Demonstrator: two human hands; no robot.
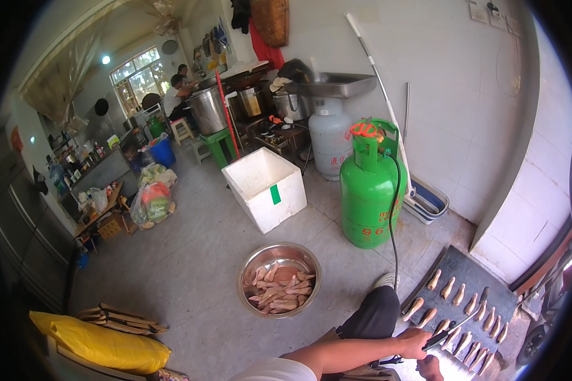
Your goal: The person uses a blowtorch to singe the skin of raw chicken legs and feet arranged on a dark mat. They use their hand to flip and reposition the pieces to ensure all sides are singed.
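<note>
My left hand (414, 343) grips the black handle of a gas torch (457, 326), whose metal tube extends over a dark flat slab (493, 281). Below it, my right hand (429, 367) is partly cut off by the bottom edge; its fingers are curled, and whether it holds anything is unclear. Several long, pale meat pieces (464, 340), perhaps poultry, lie in rows on the slab under and around the torch. More raw pieces (283, 290) fill part of a round steel basin (240, 278) on the floor. A black hose (394, 247) hangs from a green gas cylinder (372, 195). No flame is visible.
A white foam box (281, 205) stands behind the basin. Orange-handled scissors (364, 128) rest on the green cylinder. Beside it are a mop (383, 90), a bucket (426, 200) and a grey cylinder (329, 138). A yellow bag (109, 345) lies lower left. Two people sit far back.
</note>
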